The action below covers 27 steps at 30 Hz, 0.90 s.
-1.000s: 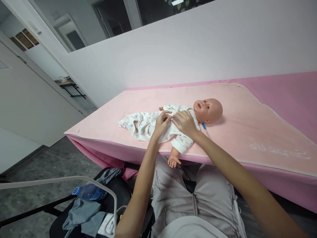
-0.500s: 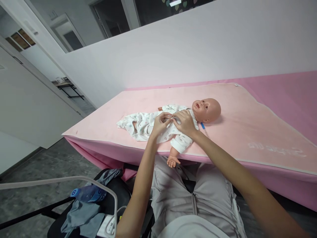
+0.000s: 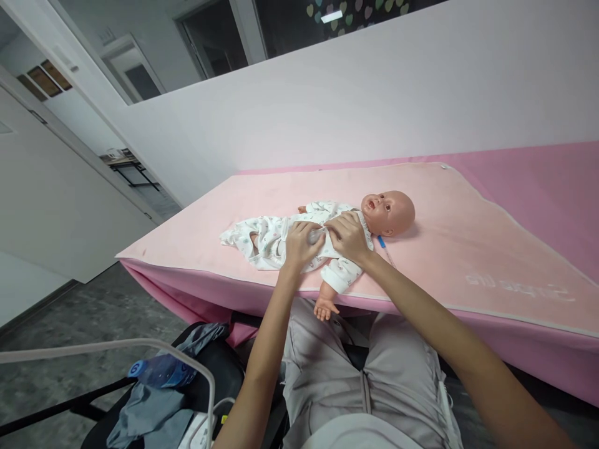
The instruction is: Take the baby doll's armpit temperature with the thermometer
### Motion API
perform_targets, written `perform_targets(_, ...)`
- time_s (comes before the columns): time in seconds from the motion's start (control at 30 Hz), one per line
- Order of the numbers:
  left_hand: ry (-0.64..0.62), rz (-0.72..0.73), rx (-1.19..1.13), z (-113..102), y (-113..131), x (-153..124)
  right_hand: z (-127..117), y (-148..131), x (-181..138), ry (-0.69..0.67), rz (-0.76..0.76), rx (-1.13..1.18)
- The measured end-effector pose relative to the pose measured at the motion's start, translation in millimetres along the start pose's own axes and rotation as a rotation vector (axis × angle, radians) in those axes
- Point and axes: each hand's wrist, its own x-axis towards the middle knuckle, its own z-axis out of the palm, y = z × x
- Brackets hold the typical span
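Observation:
A baby doll (image 3: 388,213) lies on its back in a white patterned suit (image 3: 266,237), its head to the right. One bare doll hand (image 3: 325,307) hangs over the near edge of the table. Above the doll's chest, my left hand (image 3: 301,245) curls around a small clear object (image 3: 316,236) whose kind I cannot make out. My right hand (image 3: 347,236) is closed in a pinch close beside it, fingertips almost meeting the left ones; what it grips is hidden. By the doll's neck rests a thin stick with a blue end (image 3: 381,242).
A pale pink mat (image 3: 468,243) covers the table over a darker pink cloth (image 3: 538,181), against a white wall (image 3: 374,93). At lower left, a black chair (image 3: 224,362) bears a water bottle (image 3: 163,371) and a grey cloth (image 3: 150,411). A pale curved tube (image 3: 116,343) crosses in front.
My hands have drawn slightly apart, and the left has turned so that the clear object shows between them. The view has shifted slightly; the doll lies as before.

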Motion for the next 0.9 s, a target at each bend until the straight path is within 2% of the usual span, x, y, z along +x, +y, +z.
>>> perform_targets(0.1,0.024,-0.06,-0.03,-10.0,-11.4,-9.4,-2.3,-0.3,0.6,0.048,-0.035,0.013)
perform_targets(0.23,-0.05,-0.079,-0.232,-21.6,-28.4,-16.8,-6.0,-3.2,1.5,0.147,-0.093,0.042)
perform_targets(0.33,-0.083,-0.104,-0.345,-24.1,-32.5,-18.6,-7.1,-5.3,2.0,0.163,-0.097,0.037)
perform_targets(0.43,-0.06,-0.173,-0.395,-22.1,-31.6,-19.3,-6.6,-5.4,2.1,0.16,-0.1,0.024)
perform_targets(0.6,-0.01,-0.338,-0.375,-17.9,-31.8,-17.5,-5.4,-3.7,2.1,0.143,-0.102,0.022)
perform_targets(0.8,0.001,-0.258,-0.211,-17.6,-27.8,-11.4,-6.7,-4.3,2.3,0.079,-0.049,0.008)
perform_targets(0.9,-0.053,-0.247,-0.181,-23.3,-25.8,-10.7,-7.0,-4.6,2.2,0.075,-0.037,0.014)
